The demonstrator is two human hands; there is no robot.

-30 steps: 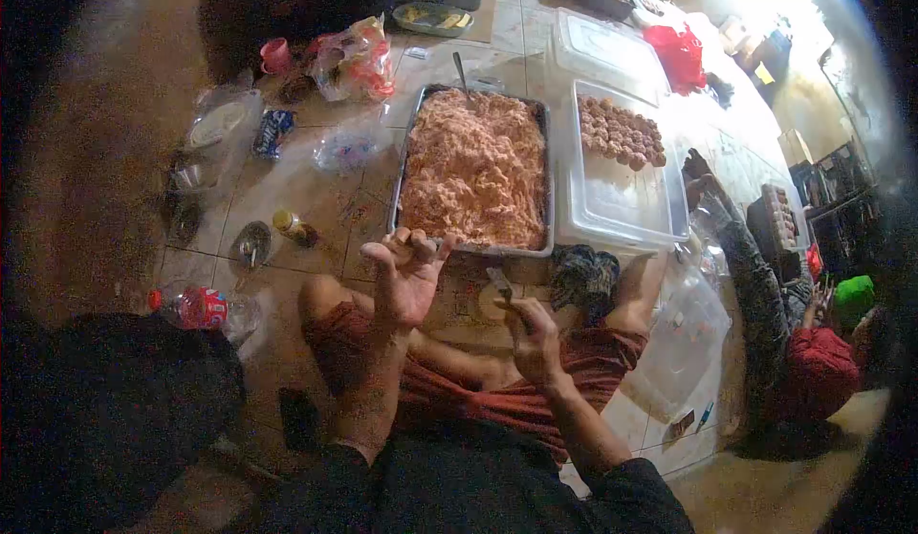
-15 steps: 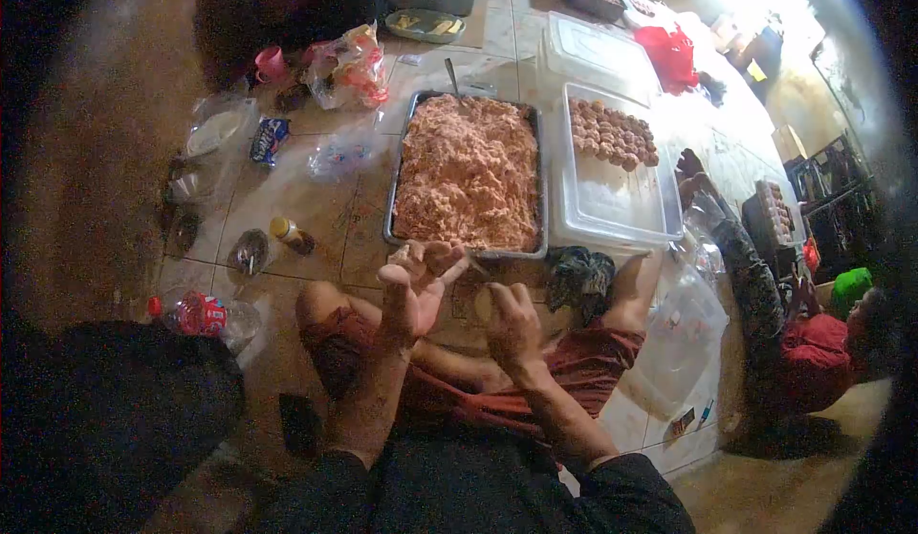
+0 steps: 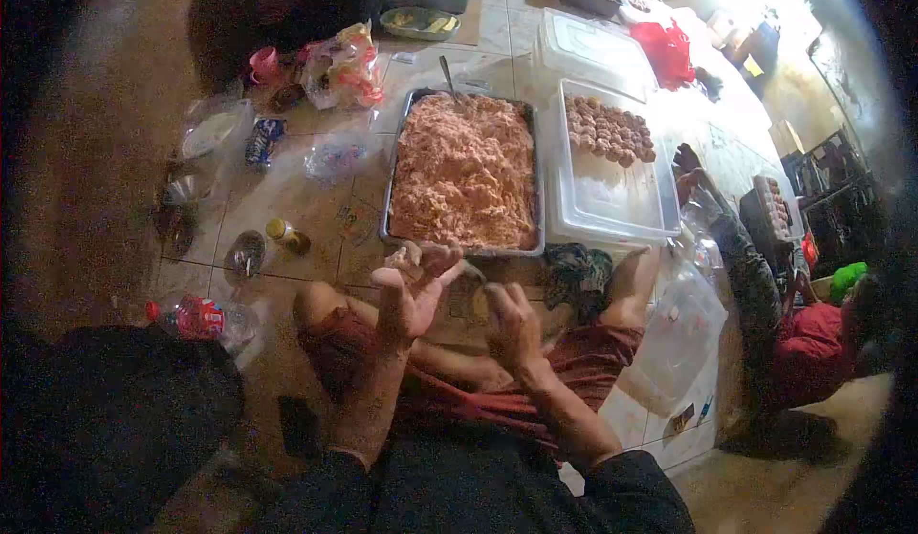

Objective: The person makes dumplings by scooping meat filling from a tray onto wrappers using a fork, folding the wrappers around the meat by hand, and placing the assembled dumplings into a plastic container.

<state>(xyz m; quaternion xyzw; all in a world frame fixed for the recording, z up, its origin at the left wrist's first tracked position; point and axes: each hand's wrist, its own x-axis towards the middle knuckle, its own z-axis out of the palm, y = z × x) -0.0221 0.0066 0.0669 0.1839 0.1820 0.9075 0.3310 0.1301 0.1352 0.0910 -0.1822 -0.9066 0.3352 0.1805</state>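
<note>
My left hand is raised palm up in front of the tray, fingers curled around a small lump of meat mixture. My right hand is closed on what looks like a spoon, its end pointing at my left fingers; blur and the fingers hide most of it. Just beyond both hands lies a deep metal tray heaped with pinkish ground meat mixture. Another spoon stands in the far edge of the heap. Right of the tray, a clear plastic container holds rows of meatballs.
A dark plastic bag lies by my right knee. On the left are a bottle with a red label, a yellow-capped jar and a blue packet. Co-workers sit at the far left and the right, including one in red.
The view has shifted slightly. My left fingers have spread a little around the lump, and the spoon end in my right hand has shifted slightly beside them. The tray and container stay put.
</note>
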